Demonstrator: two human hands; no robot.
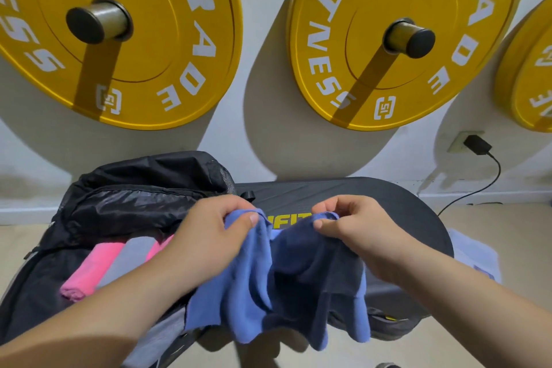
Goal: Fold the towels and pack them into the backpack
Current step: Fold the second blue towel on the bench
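Two hands are pinching the top edge of a blue towel [277, 287] above a black bench [388, 203].

The soft, rumpled cloth is hanging in loose folds, its lower edge drooping past the bench's front. The left hand [215, 236] and right hand [355, 227] are each clamping a corner between thumb and fingers, near each other but apart. Just left, a crinkly black backpack [125, 197] is lying open, holding rolled pink towels [86, 272] beside a grey towel [128, 260].
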